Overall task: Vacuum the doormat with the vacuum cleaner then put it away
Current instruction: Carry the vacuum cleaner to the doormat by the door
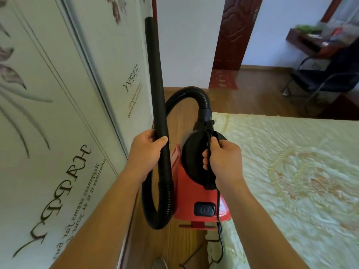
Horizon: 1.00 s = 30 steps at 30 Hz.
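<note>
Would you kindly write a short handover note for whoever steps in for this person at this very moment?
Left hand: grips the black wand, which points up beside the wardrobe.
Right hand: grips the handle of the red vacuum cleaner, seemingly carried between wardrobe and bed; its cord dangles below.
The red doormat lies ahead by the brown door.
Done: cannot tell whether the doormat is vacuumed.
Left: the cleaner is not yet put away.
</note>
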Motion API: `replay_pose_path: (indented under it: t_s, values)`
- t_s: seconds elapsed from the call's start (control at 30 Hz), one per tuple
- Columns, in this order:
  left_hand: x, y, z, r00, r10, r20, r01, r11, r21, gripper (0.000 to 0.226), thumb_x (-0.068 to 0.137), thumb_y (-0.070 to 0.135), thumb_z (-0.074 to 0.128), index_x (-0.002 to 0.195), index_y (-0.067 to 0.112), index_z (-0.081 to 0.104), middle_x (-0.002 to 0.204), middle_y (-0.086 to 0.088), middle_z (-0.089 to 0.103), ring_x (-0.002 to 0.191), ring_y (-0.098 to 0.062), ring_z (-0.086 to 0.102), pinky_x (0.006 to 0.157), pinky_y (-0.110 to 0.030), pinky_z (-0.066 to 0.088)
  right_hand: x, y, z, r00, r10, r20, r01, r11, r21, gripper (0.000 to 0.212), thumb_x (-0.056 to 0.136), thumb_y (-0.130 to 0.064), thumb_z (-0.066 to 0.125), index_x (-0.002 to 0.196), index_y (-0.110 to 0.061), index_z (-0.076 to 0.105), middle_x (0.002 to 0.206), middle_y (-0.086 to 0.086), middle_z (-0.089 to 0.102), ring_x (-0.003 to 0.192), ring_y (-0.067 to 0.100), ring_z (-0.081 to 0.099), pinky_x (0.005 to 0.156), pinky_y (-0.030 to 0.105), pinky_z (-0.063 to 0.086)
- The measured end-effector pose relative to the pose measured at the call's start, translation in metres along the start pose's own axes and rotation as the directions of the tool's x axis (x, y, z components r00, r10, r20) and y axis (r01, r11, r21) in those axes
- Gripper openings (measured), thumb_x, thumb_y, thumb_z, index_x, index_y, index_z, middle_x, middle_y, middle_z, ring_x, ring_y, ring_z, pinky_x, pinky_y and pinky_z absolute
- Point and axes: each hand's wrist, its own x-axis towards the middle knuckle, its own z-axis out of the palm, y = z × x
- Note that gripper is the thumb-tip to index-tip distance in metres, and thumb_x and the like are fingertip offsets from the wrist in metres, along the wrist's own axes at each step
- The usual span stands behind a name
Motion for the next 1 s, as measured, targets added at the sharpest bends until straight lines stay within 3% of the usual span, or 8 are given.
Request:
replay_pose_path:
  t_s: [0.3,0.47,0.63,0.87,1.0]
  values:
    - [0.119,0.021,-0.006,0.998,0.038,0.055,-0.039,0.999,0.021,0.016,0.096,0.021,0.064,0.111,0.026,0.067,0.096,0.002,0.076,0.088,-0.015,0.073,0.086,-0.043,0.061,0.089,-0.034,0.063,0.998,-0.045,-0.044,0.045,0.999,-0.017,0.036,0.106,-0.024,0.048,0.077,-0.005,0.061,0.059,0.004,0.061,0.045,0.014,0.053,0.046,0.027,0.047]
    - [0.180,0.030,0.018,0.998,0.009,0.068,-0.011,1.000,0.022,0.014,0.097,0.020,0.064,0.109,0.027,0.066,0.103,-0.002,0.075,0.096,-0.019,0.072,0.091,-0.047,0.059,0.153,-0.044,0.074,0.999,-0.027,-0.038,0.026,0.999,-0.033,0.035,0.106,-0.024,0.048,0.084,-0.001,0.063,0.060,0.004,0.061,0.045,0.014,0.054,0.046,0.027,0.048]
    - [0.254,0.041,0.055,0.999,-0.013,0.040,0.012,1.000,0.012,0.015,0.097,0.016,0.063,0.109,0.021,0.069,0.098,-0.005,0.076,0.094,-0.022,0.073,0.090,-0.050,0.059,0.242,-0.053,0.080,1.000,-0.006,-0.013,0.006,0.999,-0.040,0.036,0.106,-0.025,0.048,0.082,-0.003,0.064,0.061,0.005,0.062,0.045,0.013,0.054,0.047,0.027,0.047]
    - [0.351,0.072,0.109,1.000,-0.009,-0.003,0.009,1.000,0.029,0.018,0.097,0.015,0.063,0.094,0.033,0.067,0.094,-0.004,0.077,0.090,-0.023,0.074,0.088,-0.051,0.060,0.362,-0.089,0.091,0.998,-0.024,0.050,0.026,0.999,-0.037,0.036,0.107,-0.024,0.047,0.078,-0.007,0.060,0.059,0.004,0.060,0.044,0.012,0.053,0.044,0.025,0.046]
    - [0.397,0.084,0.122,0.999,-0.009,-0.033,0.010,0.999,0.031,0.015,0.097,0.016,0.063,0.099,0.030,0.067,0.096,-0.002,0.077,0.090,-0.021,0.074,0.087,-0.049,0.061,0.414,-0.108,0.103,0.996,-0.052,0.070,0.056,0.997,-0.057,0.036,0.106,-0.025,0.048,0.077,-0.008,0.059,0.060,0.004,0.061,0.045,0.013,0.053,0.046,0.028,0.047]
